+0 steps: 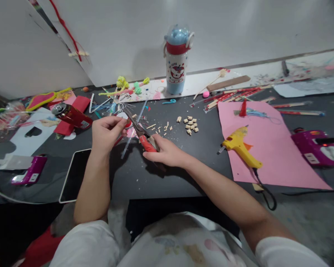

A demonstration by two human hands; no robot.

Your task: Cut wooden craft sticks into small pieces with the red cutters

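Note:
My right hand (167,151) grips the red handles of a pair of cutting pliers (141,134), whose jaws point up and left. My left hand (107,132) is closed in a pinch on a thin wooden stick (124,122) held at the jaws. Both hands hover over the dark table (144,178). Small cut wooden pieces (190,124) lie scattered just beyond the hands.
A pink sheet (267,155) with a yellow glue gun (241,146) lies at right, a purple glue gun (317,148) beyond it. A tablet (75,174), a red can (72,115) and a purple device (30,172) sit left. A water bottle (176,61) stands at the back near red sticks (231,97).

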